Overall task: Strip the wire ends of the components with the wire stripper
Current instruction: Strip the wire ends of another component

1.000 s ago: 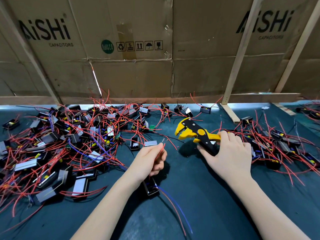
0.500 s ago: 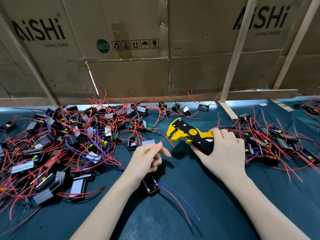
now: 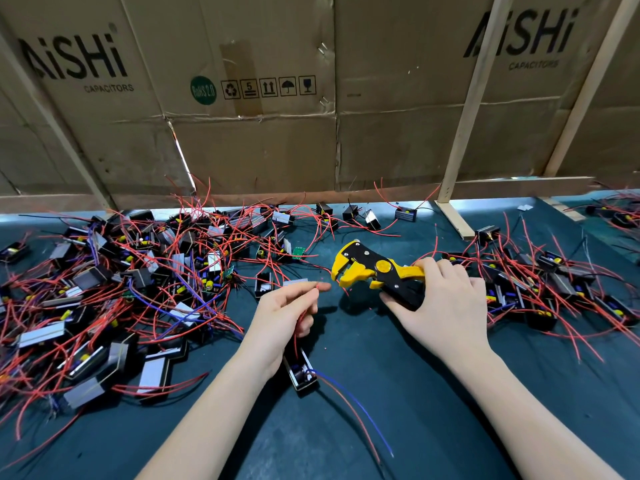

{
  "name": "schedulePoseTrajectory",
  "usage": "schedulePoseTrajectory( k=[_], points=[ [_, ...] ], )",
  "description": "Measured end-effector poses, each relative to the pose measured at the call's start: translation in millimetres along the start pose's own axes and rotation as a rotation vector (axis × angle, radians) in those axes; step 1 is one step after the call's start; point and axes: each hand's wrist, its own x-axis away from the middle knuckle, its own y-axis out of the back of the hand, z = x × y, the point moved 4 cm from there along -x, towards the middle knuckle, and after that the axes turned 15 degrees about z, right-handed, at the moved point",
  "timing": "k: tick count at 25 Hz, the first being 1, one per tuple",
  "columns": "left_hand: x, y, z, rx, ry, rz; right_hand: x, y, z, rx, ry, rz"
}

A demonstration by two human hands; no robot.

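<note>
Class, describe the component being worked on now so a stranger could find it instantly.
Find the dark green table, between the two heaps of red-wired parts. The component lies alone under the left hand, which pinches its red wire. Unlike its heaped neighbours, it trails a blue wire toward the viewer.

A: Setting — small electronics assembly workshop.

B: Evidence?

A: Dark green bench mat [image 3: 346,427]; heaps of wired components [image 3: 114,289]; a wire stripper [image 3: 377,275]; backdrop of flattened capacitor cartons [image 3: 259,133] braced by raw wooden battens [image 3: 464,109].
</note>
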Motion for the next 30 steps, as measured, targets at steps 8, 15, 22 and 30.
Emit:
schedulePoseTrajectory(
  k=[8, 15, 22, 30],
  points=[
    [-0.7, -1.1, -1.5, 0.1, 0.107, -0.022, 2.6, 2.6, 4.2, 0.041, 0.019, -0.023],
    [0.0, -2.4, -2.3, 0.057, 0.097, -0.064, 5.8, 6.1, 13.5, 0.033, 0.058, -0.073],
    [1.0, -1.8, -2.2, 0.025, 0.096, -0.059, 6.6, 12.2, 17.6, 0.056, 0.094, -0.073],
    [2.0, -1.4, -3.9, 0.012, 0.091, -0.047, 6.2, 19.8, 17.9, 0.037, 0.067, 0.033]
  ],
)
